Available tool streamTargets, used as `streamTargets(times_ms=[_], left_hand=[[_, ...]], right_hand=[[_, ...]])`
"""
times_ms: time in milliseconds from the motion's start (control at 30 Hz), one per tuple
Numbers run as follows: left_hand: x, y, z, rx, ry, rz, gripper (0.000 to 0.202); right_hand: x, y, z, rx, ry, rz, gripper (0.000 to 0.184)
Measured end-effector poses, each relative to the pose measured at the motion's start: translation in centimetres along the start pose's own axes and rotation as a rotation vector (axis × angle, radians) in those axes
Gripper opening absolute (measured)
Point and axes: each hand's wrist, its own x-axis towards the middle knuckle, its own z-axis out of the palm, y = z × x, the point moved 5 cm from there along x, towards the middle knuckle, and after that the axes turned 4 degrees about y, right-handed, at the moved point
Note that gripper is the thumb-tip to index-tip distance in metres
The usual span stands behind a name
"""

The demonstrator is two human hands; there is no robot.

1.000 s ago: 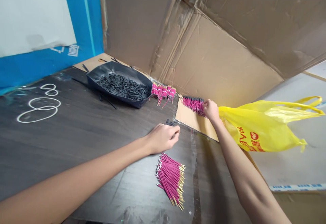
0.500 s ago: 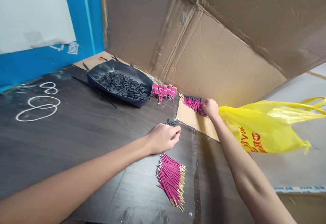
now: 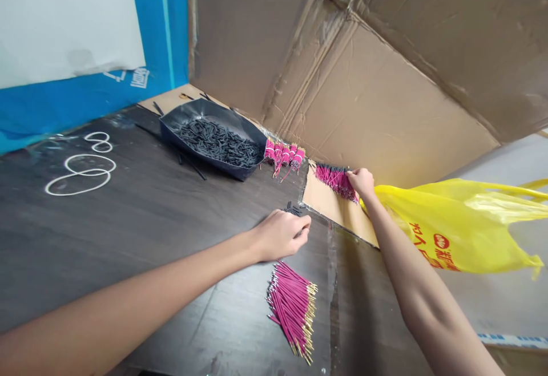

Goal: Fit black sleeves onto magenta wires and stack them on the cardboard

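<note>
The right hand [image 3: 362, 182] pinches shut on one end of a pink wire bundle [image 3: 334, 178] lying on a cardboard sheet [image 3: 338, 210]. The left hand [image 3: 280, 234] rests curled on the table [image 3: 141, 216], fingertips at small black pieces [image 3: 293, 210]; its grip cannot be told. A loose wire pile [image 3: 293, 307] lies near it, and a yellow bag [image 3: 462, 227] is beside the right forearm.

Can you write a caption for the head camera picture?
Right hand touches pink wires on cardboard; left hand rests by black pieces.
</note>
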Motion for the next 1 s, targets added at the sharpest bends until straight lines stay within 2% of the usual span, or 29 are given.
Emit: streamTargets(times_ms=[333, 633, 1000], left_hand=[[-0.1, 0.2, 0.2, 0.011, 0.012, 0.019, 0.01], [0.0, 0.2, 0.2, -0.006, 0.007, 0.012, 0.01], [-0.1, 0.2, 0.3, 0.014, 0.039, 0.032, 0.01]], right_hand=[[0.1, 0.3, -0.4, 0.025, 0.033, 0.057, 0.034], [0.4, -0.3, -0.9, 0.047, 0.051, 0.038, 0.03], [1.0, -0.7, -1.2, -0.015, -0.05, 0.049, 0.033]])
